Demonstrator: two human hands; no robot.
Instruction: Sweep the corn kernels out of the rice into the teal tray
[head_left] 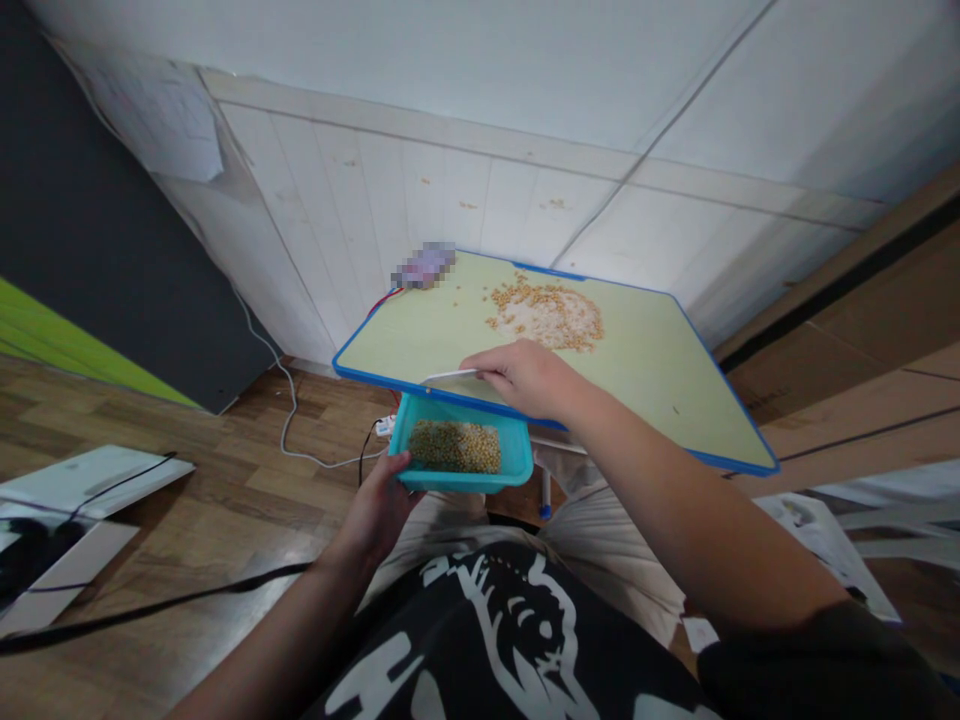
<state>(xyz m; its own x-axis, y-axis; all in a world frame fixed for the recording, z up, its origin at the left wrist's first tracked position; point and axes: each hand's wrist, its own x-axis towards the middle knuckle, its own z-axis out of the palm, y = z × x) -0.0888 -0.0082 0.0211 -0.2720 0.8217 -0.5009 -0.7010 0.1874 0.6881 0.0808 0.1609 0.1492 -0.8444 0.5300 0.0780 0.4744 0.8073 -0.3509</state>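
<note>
My left hand (pixel 386 497) grips the left end of a teal plastic tub (pixel 517 455), thumb over its rim. Inside the tub lies a layer of mixed grains (pixel 454 447), greenish on the left and yellow on the right. The tub is held just under the front edge of a small table (pixel 637 400) with a pale yellow top and blue rim. Above that edge, my right hand (pixel 529 378) is closed on a thin white flat piece (pixel 450 376), seen almost edge-on. Beyond the hand, yellow kernels (pixel 544 295) surround a whitish patch of finer grains (pixel 559 318) on the tabletop.
A blurred-out object (pixel 425 265) sits at the table's back left corner. White wall panels (pixel 375 170) stand behind. Cardboard boxes (pixel 862 330) are at the right. A white cable (pixel 289 400) and a power plug (pixel 385 426) lie left of the table.
</note>
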